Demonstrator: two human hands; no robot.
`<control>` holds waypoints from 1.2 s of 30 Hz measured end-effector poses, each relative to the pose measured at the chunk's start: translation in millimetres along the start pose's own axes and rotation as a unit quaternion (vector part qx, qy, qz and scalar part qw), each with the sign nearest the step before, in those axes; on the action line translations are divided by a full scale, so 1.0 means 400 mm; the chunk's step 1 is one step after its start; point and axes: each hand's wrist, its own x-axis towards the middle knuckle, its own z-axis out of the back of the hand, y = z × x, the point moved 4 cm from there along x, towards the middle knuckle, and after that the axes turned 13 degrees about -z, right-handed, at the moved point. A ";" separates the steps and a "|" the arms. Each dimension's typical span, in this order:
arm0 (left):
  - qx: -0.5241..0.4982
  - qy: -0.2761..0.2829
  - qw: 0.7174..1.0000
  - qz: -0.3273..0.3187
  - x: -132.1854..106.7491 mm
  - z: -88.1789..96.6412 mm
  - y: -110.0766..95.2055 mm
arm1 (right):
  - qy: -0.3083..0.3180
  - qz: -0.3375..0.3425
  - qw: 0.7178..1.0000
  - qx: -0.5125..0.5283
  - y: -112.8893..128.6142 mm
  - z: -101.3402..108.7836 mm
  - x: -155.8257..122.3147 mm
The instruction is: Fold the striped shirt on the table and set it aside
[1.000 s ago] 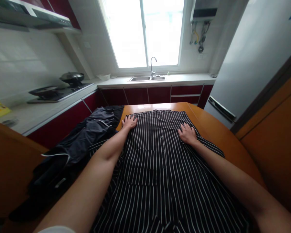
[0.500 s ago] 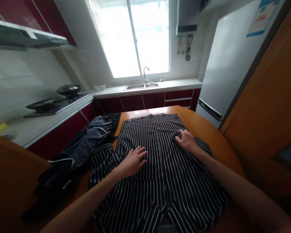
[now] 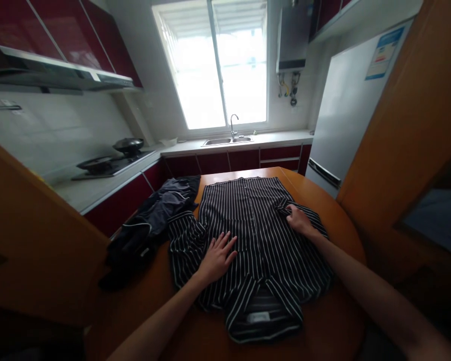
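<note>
A black shirt with white stripes (image 3: 244, 200) lies front side up, its collar (image 3: 263, 331) towards me and its hem at the far side. My left hand (image 3: 218, 258) rests flat on the shirt's front, fingers spread. At the right side, my right hand (image 3: 299, 220) has its fingers curled on the fabric of the right sleeve (image 3: 315, 220), its fingertips partly hidden. The left sleeve (image 3: 184, 240) lies bent beside the body of the shirt. A pale label shows inside the collar.
The shirt lies on a round wooden table (image 3: 334, 321). Dark grey and black clothing (image 3: 154, 215) is heaped at the table's left. Beyond are a sink (image 3: 229, 141), a stove with pans (image 3: 128, 145) and a fridge (image 3: 346, 110). Wooden panels stand on both sides.
The camera view has shifted, so the whole collar now shows. My right hand is more closed over the sleeve. My left hand stays flat on the shirt.
</note>
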 end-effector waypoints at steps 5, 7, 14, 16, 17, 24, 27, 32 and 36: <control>-0.001 -0.006 1.000 0.005 0.003 0.007 -0.006 | -0.092 -0.094 0.990 0.060 -0.152 0.176 0.058; -0.006 -0.015 1.000 0.007 0.004 0.012 -0.010 | -0.126 -0.134 0.981 0.065 -0.229 0.245 0.064; -0.009 -0.018 1.000 0.007 0.007 0.004 -0.003 | -0.158 -0.213 0.963 0.055 -0.379 0.312 0.004; -0.010 -0.020 1.000 0.005 0.008 -0.001 0.001 | -0.167 -0.187 0.968 0.030 -0.358 0.279 -0.027; -0.011 -0.022 1.000 0.004 0.009 -0.002 0.002 | -0.170 -0.155 0.973 0.012 -0.335 0.255 -0.044; -0.011 -0.022 0.998 -0.052 0.004 0.017 -0.020 | -0.076 0.068 0.994 -0.045 -0.157 0.007 -0.176; -0.017 0.018 0.993 -0.112 -0.014 0.023 -0.050 | -0.033 0.104 0.991 -0.082 -0.152 -0.058 -0.223; -0.026 0.032 0.993 -0.110 -0.056 0.025 -0.096 | -0.022 0.110 0.986 -0.123 -0.202 -0.074 -0.263; -0.072 -0.005 0.992 -0.108 -0.096 0.065 -0.091 | -0.043 0.107 0.986 -0.117 -0.220 -0.068 -0.268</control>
